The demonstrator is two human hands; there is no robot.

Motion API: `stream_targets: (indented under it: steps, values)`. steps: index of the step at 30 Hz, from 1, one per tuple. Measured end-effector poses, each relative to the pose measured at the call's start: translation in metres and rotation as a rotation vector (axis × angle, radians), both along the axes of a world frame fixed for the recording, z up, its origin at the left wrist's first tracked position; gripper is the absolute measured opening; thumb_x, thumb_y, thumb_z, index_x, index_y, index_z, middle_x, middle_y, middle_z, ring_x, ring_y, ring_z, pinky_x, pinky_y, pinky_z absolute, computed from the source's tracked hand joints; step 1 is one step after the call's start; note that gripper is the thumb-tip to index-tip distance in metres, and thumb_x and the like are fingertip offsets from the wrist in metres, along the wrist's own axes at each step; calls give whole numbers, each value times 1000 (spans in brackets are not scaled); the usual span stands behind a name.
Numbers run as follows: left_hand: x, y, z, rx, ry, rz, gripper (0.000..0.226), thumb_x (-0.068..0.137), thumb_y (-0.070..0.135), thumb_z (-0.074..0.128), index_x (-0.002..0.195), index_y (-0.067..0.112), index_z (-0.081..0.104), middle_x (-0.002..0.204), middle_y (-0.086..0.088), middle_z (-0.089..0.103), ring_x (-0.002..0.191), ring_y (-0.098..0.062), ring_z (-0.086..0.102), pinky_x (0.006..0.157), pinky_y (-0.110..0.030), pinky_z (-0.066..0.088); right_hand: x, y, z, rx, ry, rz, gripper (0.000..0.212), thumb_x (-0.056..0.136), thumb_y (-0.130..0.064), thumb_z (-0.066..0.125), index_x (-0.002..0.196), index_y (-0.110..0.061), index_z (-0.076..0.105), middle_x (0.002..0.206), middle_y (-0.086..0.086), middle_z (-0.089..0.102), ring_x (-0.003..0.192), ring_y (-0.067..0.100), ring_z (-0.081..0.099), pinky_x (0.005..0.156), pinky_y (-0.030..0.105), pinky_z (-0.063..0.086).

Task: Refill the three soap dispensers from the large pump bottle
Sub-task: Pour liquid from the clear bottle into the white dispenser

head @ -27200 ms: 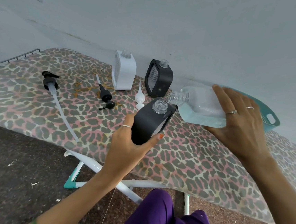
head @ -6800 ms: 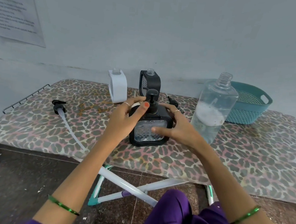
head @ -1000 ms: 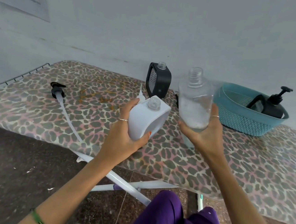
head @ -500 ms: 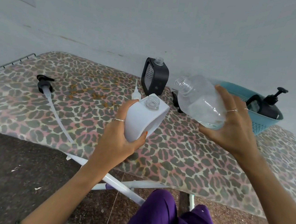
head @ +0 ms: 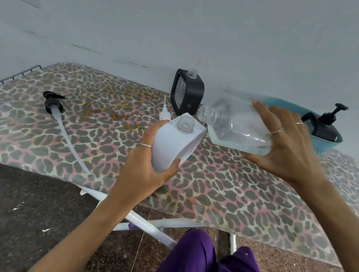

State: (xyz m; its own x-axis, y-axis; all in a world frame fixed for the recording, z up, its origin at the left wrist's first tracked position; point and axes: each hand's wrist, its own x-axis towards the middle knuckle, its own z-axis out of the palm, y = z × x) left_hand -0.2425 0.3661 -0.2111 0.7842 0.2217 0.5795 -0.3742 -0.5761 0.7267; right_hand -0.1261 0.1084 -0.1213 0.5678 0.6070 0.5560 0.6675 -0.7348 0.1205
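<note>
Leopard-print board point(head: 223, 197) under me: my left hand point(head: 146, 172) is wrapping its fingers round the white dispenser point(head: 177, 142), while my right hand point(head: 291, 144) is clamping the big bottle point(head: 236, 126), tipped mouth-first beside its neck.

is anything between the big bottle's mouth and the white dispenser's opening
Nothing visible. The large bottle, tilted in the right hand, has its open mouth just up and right of the white dispenser's uncapped neck, held by the left hand. Only air between.

Clear glossy plastic bottle point(head: 238, 128), matt white plastic dispenser point(head: 175, 144) (smooth), leopard-print cloth cover point(head: 224, 184)
</note>
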Motion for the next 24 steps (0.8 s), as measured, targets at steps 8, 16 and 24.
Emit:
stream_targets:
  steps: [8, 16, 24]
  values:
    - [0, 0, 0, -16, 8, -13, 76, 78, 27, 75, 138, 34, 30, 112, 29, 47, 101, 16, 52, 74, -2, 43, -5, 5, 9, -8, -8, -2, 97, 62, -39, 81, 145, -14, 37, 121, 28, 52, 104, 48, 52, 85, 60, 43]
    - [0, 0, 2, 11, 3, 3, 77, 77, 26, 76, 138, 34, 29, 111, 11, 52, 98, 17, 51, 71, 0, 41, -5, 6, 16, -29, -20, -15, 99, 62, -40, 82, 145, -18, 33, 124, 28, 51, 109, 49, 51, 89, 61, 40]
    - [0, -1, 2, -13, 1, 0, 76, 76, 29, 73, 138, 35, 30, 112, 31, 47, 95, 15, 53, 69, -1, 42, -7, 9, 19, -60, -16, -17, 95, 62, -44, 73, 145, -14, 39, 123, 29, 52, 109, 49, 51, 89, 62, 40]
